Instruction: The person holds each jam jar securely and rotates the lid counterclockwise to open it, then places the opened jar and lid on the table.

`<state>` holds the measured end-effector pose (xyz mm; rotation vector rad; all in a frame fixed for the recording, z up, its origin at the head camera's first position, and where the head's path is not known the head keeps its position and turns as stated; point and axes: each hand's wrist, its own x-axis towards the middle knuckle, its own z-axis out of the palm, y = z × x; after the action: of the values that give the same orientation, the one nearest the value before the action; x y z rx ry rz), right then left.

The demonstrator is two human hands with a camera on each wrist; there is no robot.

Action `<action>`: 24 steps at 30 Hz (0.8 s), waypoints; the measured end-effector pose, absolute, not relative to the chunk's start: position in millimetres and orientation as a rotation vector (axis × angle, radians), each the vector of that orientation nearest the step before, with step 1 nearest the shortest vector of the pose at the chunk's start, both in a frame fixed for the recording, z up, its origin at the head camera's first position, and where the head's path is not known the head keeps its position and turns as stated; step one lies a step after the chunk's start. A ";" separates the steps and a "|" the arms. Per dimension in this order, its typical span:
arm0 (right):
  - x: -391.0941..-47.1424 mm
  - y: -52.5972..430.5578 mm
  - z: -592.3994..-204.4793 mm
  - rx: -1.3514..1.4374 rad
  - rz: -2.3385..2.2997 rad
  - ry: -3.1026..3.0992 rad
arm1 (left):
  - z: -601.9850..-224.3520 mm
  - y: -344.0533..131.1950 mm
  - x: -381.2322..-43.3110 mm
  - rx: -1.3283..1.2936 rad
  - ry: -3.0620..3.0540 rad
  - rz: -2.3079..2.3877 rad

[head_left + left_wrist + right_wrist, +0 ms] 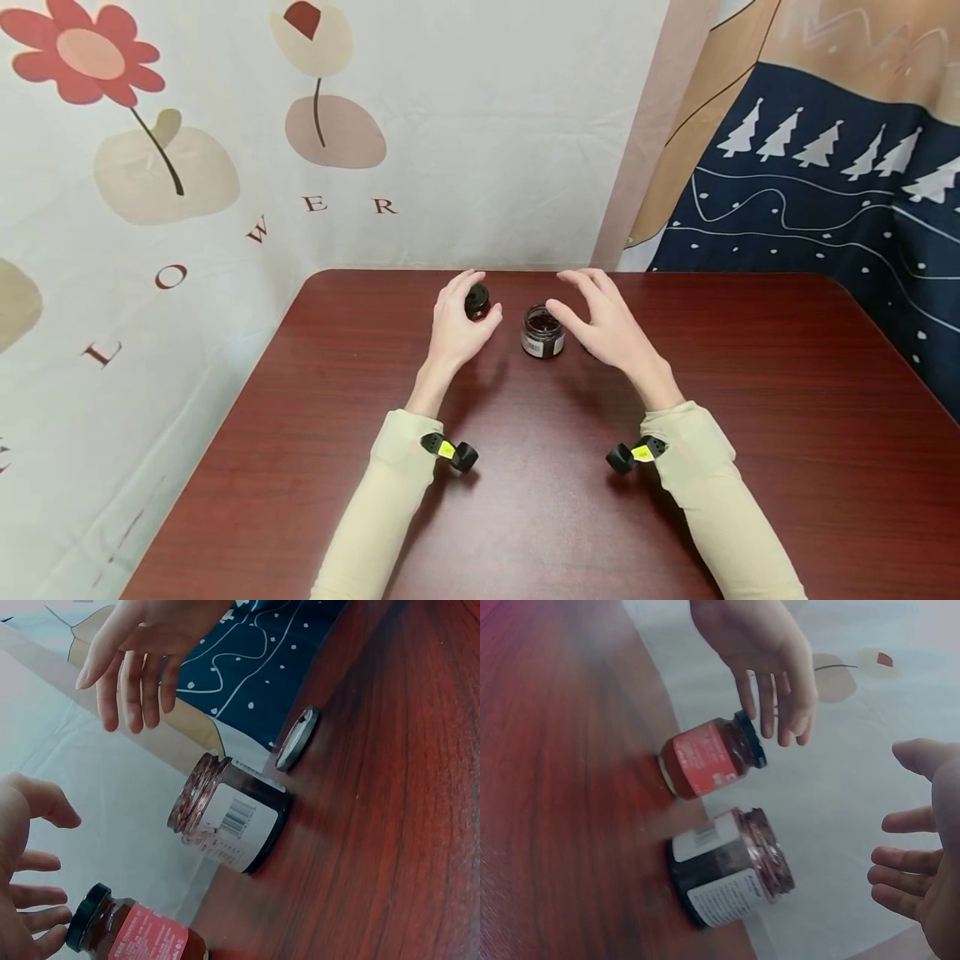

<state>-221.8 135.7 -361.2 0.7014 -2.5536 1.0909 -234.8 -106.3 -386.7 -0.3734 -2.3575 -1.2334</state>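
Head view: left hand (457, 327), fingers loosely spread, beside the capped jar (477, 302); right hand (613, 332) likewise by the lidless jar (542, 340). Left wrist: lid (298, 740) on the table (382, 817). Right wrist: lidless jar's best gripped low, clear of its rim (778, 855).

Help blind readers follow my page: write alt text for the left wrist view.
In a tilted view, an open, dark jar with a barcode label stands on a reddish-brown table, a loose lid lying near it. The right hand holds nothing; the left hand is close to a capped, red-labelled jar.
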 end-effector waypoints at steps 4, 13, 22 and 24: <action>-221.6 128.5 -364.1 0.723 1.095 -2.591 | -385.4 -110.3 -234.7 -0.360 -2.374 -1.247; -222.6 115.2 -368.5 0.764 1.118 -2.598 | -386.5 -117.2 -237.8 -0.336 -2.377 -1.265; -230.8 102.2 -367.3 0.797 1.146 -2.569 | -386.0 -123.7 -240.5 -0.321 -2.395 -1.266; -232.4 100.0 -366.7 0.799 1.148 -2.566 | -386.0 -124.8 -241.2 -0.319 -2.404 -1.264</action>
<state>-232.4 100.0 -366.7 0.7987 -2.5664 1.1476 -241.2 -124.8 -386.0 -0.3195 -2.4038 -1.2638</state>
